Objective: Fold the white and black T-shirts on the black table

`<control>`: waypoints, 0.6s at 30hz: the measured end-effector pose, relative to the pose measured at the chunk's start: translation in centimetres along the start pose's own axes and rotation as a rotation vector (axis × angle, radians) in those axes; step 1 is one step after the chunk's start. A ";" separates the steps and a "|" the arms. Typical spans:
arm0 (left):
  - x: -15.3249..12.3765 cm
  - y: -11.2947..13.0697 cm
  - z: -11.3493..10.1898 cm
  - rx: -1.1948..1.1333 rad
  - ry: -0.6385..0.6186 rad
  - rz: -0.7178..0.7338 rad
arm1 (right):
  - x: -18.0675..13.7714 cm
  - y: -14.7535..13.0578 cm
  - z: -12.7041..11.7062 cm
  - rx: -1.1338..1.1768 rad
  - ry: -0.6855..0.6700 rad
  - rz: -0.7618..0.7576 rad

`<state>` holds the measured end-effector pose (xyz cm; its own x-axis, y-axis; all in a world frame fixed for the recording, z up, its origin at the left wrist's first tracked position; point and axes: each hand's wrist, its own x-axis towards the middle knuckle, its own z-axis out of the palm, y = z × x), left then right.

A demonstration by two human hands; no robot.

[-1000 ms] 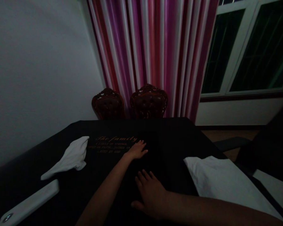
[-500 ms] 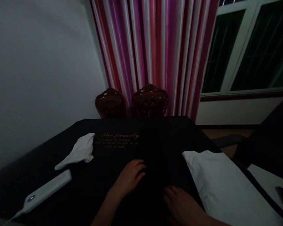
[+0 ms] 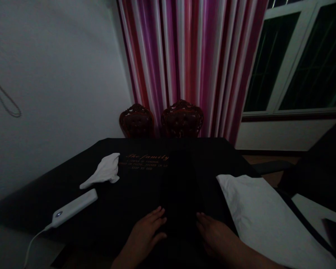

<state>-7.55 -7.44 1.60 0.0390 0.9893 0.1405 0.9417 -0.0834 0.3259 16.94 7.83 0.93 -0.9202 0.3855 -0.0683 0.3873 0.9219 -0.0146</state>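
Observation:
Between my hands lies a very dark, long flat shape (image 3: pixel 180 186), likely black cloth, hard to tell from the black tablecloth (image 3: pixel 134 200) under it. At its left edge rests my left hand (image 3: pixel 147 229), palm down, fingers stretched out and holding nothing I can see. Along its right edge is my right hand (image 3: pixel 214 231), with fingers extended; its fingertips are dim against the black. To the right of that hand, a white cloth (image 3: pixel 266 216) is spread flat.
A crumpled white cloth (image 3: pixel 105 170) lies at the left, with a white power strip (image 3: pixel 74 207) and its cord (image 3: pixel 32 243) nearer me. Two carved chairs (image 3: pixel 182 119) stand behind the table. A dark chair (image 3: pixel 319 168) is at the right.
My left hand has drawn back toward me along the dark shape; the right hand has shifted only slightly. The view has turned a little left, showing more of the table's near left edge.

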 end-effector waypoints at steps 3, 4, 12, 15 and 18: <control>-0.1 -0.3 0.6 -0.019 0.075 0.011 | -0.3 0.0 1.0 -0.035 0.059 -0.011; -0.2 -0.4 0.9 -0.032 0.104 0.013 | -0.3 0.0 1.2 -0.046 0.083 -0.010; -0.3 -0.9 1.8 -0.096 0.220 0.052 | -1.4 -0.5 0.2 -0.033 0.222 -0.019; -0.3 -0.9 1.8 -0.094 0.239 0.070 | -2.0 -0.7 0.1 -0.015 0.289 -0.007; -0.4 -0.8 1.9 -0.072 0.255 0.083 | -2.7 -0.8 0.9 0.023 0.404 0.009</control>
<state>-7.71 -7.51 -0.47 0.0209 0.9176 0.3970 0.9121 -0.1801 0.3682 19.19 6.05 0.18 -0.8633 0.3823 0.3294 0.3925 0.9190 -0.0380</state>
